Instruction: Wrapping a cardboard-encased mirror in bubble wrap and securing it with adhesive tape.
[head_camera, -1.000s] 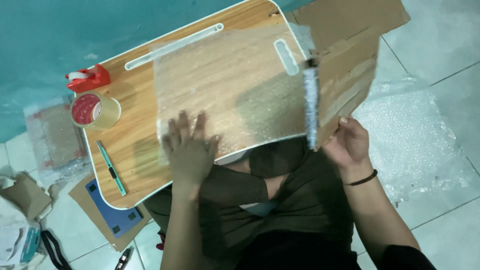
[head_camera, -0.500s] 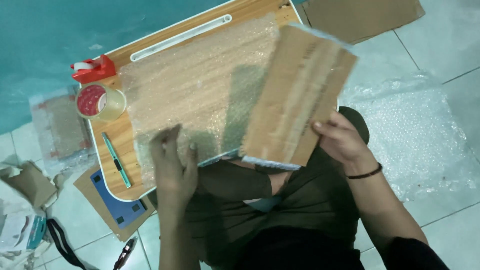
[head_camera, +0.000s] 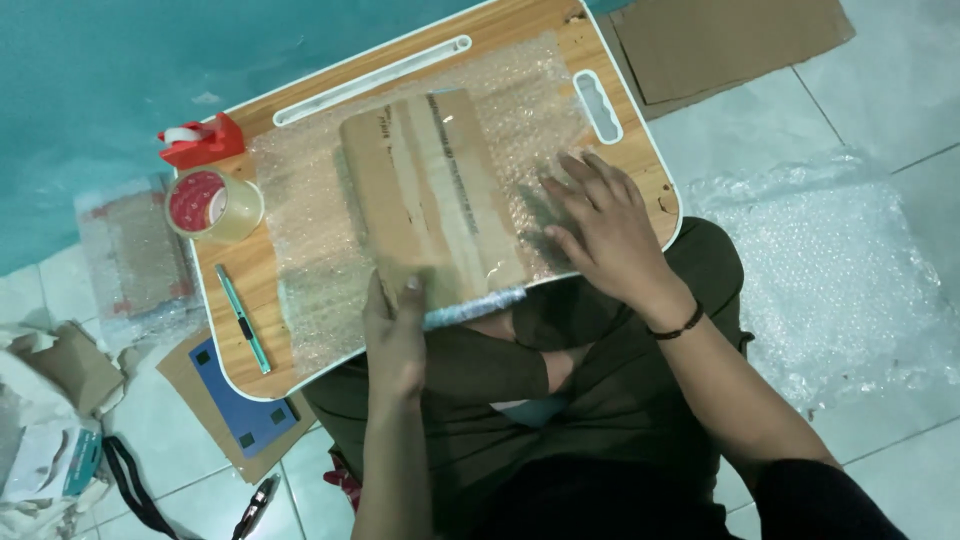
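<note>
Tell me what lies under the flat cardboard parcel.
A bubble wrap sheet spreads under the cardboard parcel, on the wooden lap table. The parcel covers the sheet's middle.
</note>
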